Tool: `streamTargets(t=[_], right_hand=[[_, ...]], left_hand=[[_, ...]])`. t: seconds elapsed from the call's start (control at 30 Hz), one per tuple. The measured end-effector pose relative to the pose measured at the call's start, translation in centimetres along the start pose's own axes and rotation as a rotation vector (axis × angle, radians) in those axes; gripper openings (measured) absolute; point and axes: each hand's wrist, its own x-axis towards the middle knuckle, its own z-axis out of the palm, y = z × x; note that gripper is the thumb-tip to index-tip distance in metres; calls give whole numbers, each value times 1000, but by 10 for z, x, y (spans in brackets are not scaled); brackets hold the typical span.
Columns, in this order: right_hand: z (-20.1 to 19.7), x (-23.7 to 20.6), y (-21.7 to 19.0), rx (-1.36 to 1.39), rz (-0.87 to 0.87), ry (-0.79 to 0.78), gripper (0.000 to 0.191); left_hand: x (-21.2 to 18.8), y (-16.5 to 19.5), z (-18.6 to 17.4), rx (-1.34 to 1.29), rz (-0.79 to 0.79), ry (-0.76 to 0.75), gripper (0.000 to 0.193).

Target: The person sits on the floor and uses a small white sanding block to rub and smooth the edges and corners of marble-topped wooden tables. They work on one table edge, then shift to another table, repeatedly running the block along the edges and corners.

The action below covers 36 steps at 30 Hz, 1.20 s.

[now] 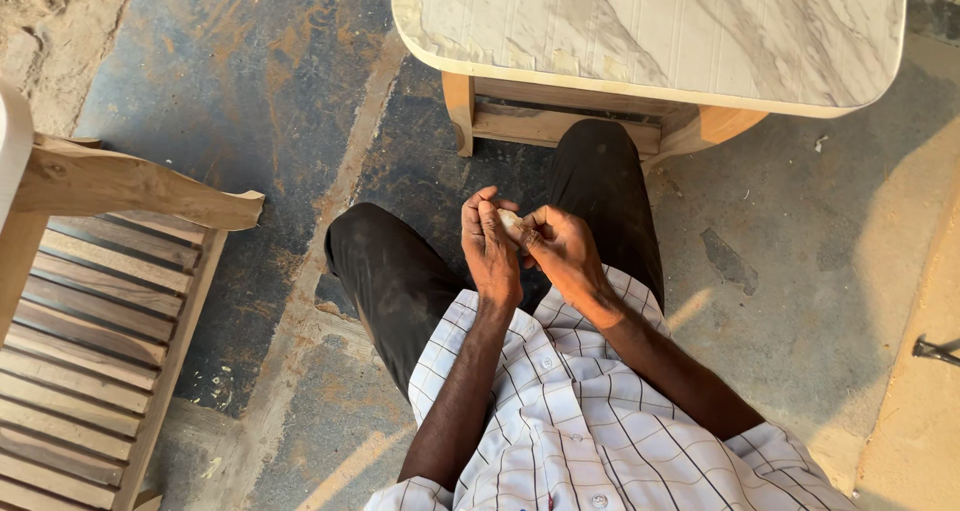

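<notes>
I am seated, looking down at my lap and dark trousers. My left hand (pixel 488 243) and my right hand (pixel 562 249) meet in front of my chest, fingers curled together around a small pale object (pixel 510 223). Its kind is too small to tell. Both hands pinch it between the fingertips. My knees point toward a low table with a marble-patterned top (pixel 660 31) on wooden legs, just beyond my hands.
A slatted wooden chair (pixel 90 311) with a curved armrest stands at the left. The floor is dusty dark concrete with sand at the top left and right edges. A small dark metal item (pixel 935 349) lies at the far right.
</notes>
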Motion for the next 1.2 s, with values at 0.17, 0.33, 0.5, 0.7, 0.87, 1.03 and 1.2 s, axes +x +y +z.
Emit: streamTargets(t=[0.17,0.33,0.5,0.7,0.87,1.03,1.2], right_hand=[[-10,-8,-70,-336,-360,215,39],[-92,29,-151,-577,-534,153,24],[-144,104,-183,-781,-638,-130,23],[-152,122,-186,-830,-561,-310,23],[-150,122,-181,-947,-561,-303,9],[-152,121,-184,-874,-567,-300,16],[-150,125,-186,-921,-584,-304,13]], left_hand=[[3,13,13,-189,-12,19,28],[6,37,18,-8,4,-96,26],[2,54,21,81,-17,-236,26],[5,43,4,211,-153,-215,65],[13,21,-7,149,-388,-121,92],[18,13,-20,131,-522,-148,65],[16,9,-22,163,-581,-165,55]])
